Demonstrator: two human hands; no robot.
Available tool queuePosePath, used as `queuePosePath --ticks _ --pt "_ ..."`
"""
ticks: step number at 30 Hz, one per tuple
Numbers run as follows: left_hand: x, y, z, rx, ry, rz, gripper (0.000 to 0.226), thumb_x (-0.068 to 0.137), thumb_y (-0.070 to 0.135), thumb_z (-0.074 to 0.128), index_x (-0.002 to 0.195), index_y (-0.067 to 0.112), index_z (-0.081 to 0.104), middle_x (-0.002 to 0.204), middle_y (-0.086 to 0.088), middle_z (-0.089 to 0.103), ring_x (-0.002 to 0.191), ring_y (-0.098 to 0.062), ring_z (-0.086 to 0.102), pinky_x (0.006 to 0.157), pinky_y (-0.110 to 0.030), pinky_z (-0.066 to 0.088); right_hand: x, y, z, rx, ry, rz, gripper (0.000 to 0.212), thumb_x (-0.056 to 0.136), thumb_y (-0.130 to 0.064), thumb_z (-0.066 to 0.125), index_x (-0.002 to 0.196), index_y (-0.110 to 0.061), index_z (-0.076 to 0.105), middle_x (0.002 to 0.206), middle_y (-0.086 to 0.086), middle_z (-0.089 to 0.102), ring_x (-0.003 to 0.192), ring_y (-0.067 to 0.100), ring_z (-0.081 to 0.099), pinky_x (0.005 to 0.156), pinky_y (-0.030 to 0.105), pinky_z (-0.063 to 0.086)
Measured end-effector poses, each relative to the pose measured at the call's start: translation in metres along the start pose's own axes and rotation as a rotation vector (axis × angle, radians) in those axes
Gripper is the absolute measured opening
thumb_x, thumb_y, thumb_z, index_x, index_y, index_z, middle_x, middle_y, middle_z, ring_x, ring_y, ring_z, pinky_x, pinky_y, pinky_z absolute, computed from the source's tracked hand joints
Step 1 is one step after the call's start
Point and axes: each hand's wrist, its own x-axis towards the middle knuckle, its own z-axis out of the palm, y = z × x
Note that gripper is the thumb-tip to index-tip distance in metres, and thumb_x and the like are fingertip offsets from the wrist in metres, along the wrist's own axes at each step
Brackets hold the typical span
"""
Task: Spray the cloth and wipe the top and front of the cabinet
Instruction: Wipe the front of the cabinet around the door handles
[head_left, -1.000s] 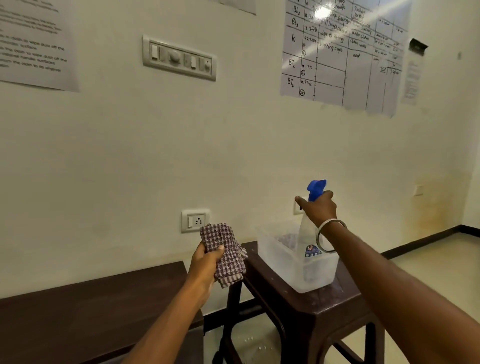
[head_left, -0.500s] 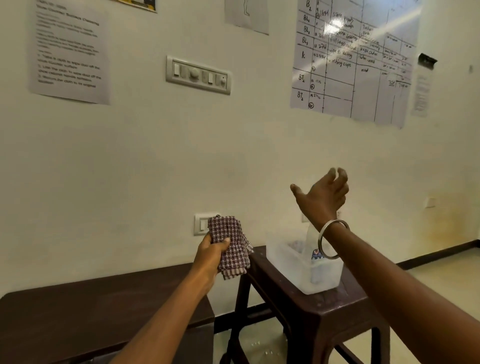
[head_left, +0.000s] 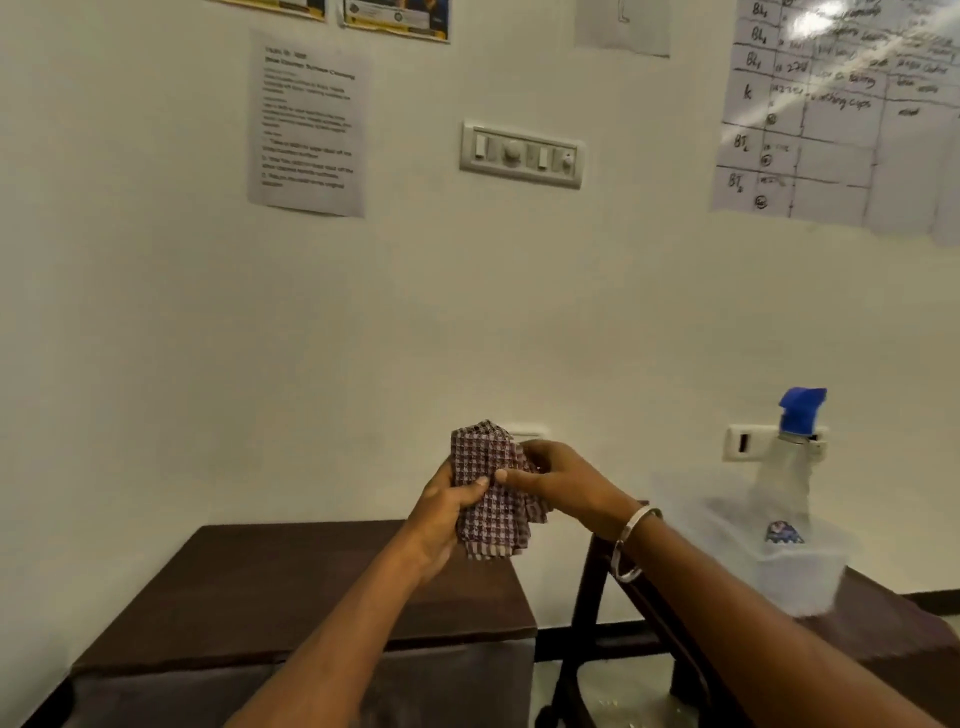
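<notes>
A folded maroon-and-white checked cloth (head_left: 488, 493) is held up above the dark brown cabinet (head_left: 291, 597). My left hand (head_left: 447, 514) grips its lower left part, thumb across the front. My right hand (head_left: 561, 480) pinches the cloth's right edge, thumb in front and fingers behind. The clear spray bottle (head_left: 787, 473) with a blue trigger head stands upright in a clear plastic tub (head_left: 800, 577) to the right, apart from both hands.
The tub sits on a dark brown stool (head_left: 893, 618) right of the cabinet, with a gap between them. The cream wall behind carries a switch panel (head_left: 521, 155), sockets (head_left: 748, 442) and taped papers (head_left: 309, 124).
My right hand let go of the spray bottle, lifted away and came left onto the cloth. The bottle stays in the tub. The view swung left toward the cabinet.
</notes>
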Motion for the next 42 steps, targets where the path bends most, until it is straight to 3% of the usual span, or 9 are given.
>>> queuePosePath --ticks 3,8,12,15,21,25,30,35,42 --pt "-0.004 -0.005 -0.034 0.025 0.125 0.02 0.036 0.093 0.006 0.054 0.126 0.019 0.05 0.12 -0.011 0.06 0.104 -0.027 0.064 0.076 -0.036 0.055 0.018 0.017 0.045 -0.038 0.105 -0.059 0.039 0.083 -0.027 0.075 0.112 -0.01 0.057 0.104 0.005 0.069 0.094 0.017 0.069 0.082 0.033 0.059" --pt "-0.022 -0.031 -0.087 0.202 0.375 -0.039 0.033 0.091 0.015 0.062 0.12 0.017 0.046 0.105 -0.007 0.057 0.089 -0.017 0.062 0.065 -0.027 0.05 0.025 0.048 0.127 -0.091 0.226 -0.19 0.037 0.082 -0.022 0.073 0.108 -0.017 0.047 0.097 -0.004 0.061 0.087 0.005 0.062 0.071 0.019 0.052" --pt "-0.05 -0.061 -0.126 0.211 0.401 -0.153 0.017 0.097 0.023 0.05 0.109 0.014 0.057 0.111 -0.013 0.064 0.097 -0.024 0.062 0.084 -0.036 0.051 0.019 0.083 0.19 -0.109 0.254 -0.268 0.039 0.081 -0.015 0.071 0.111 -0.026 0.048 0.105 -0.007 0.058 0.094 0.002 0.057 0.076 0.012 0.047" --pt "-0.075 -0.092 -0.148 0.038 0.351 -0.206 0.034 0.097 0.041 0.045 0.116 0.019 0.063 0.113 -0.008 0.07 0.105 -0.025 0.065 0.094 -0.044 0.051 0.006 0.115 0.227 -0.135 0.263 -0.263 0.044 0.082 -0.005 0.066 0.114 -0.029 0.048 0.11 -0.01 0.05 0.096 -0.004 0.054 0.075 0.007 0.046" --pt "-0.108 -0.17 -0.164 -0.062 0.42 -0.316 0.053 0.079 0.05 0.062 0.125 0.025 0.06 0.116 0.001 0.07 0.11 -0.015 0.064 0.095 -0.037 0.051 -0.021 0.193 0.282 -0.226 0.068 -0.199 0.038 0.086 -0.014 0.063 0.12 -0.025 0.052 0.109 -0.011 0.047 0.101 0.004 0.052 0.087 0.028 0.052" --pt "-0.112 -0.207 -0.177 -0.213 0.607 -0.437 0.042 0.087 0.043 0.06 0.115 0.013 0.067 0.105 -0.011 0.073 0.103 -0.025 0.068 0.091 -0.042 0.053 -0.034 0.222 0.281 -0.162 -0.107 -0.229 0.029 0.09 -0.026 0.058 0.119 -0.03 0.054 0.109 -0.011 0.053 0.104 0.004 0.053 0.09 0.023 0.046" --pt "-0.106 -0.235 -0.188 -0.32 0.743 -0.545 0.039 0.092 0.041 0.054 0.107 0.007 0.066 0.102 -0.016 0.07 0.095 -0.033 0.066 0.076 -0.044 0.054 -0.017 0.256 0.288 -0.232 0.253 0.069 0.018 0.094 -0.035 0.054 0.11 -0.029 0.058 0.109 -0.011 0.057 0.105 0.008 0.055 0.094 0.038 0.047" --pt "-0.102 -0.251 -0.19 -0.41 0.711 -0.558 0.034 0.094 0.035 0.052 0.104 0.007 0.068 0.096 -0.015 0.072 0.09 -0.031 0.067 0.072 -0.039 0.055 0.005 0.268 0.294 -0.148 0.116 0.263 0.018 0.093 -0.035 0.059 0.093 -0.019 0.067 0.085 -0.005 0.069 0.086 0.013 0.066 0.075 0.029 0.053" --pt "-0.074 -0.263 -0.202 -0.273 0.824 -0.529 0.042 0.083 0.039 0.067 0.115 0.011 0.064 0.102 -0.012 0.072 0.091 -0.029 0.07 0.078 -0.044 0.058 0.03 0.269 0.303 -0.127 0.273 0.239 0.018 0.088 -0.035 0.067 0.087 -0.017 0.069 0.083 -0.002 0.07 0.082 0.014 0.064 0.076 0.034 0.053"
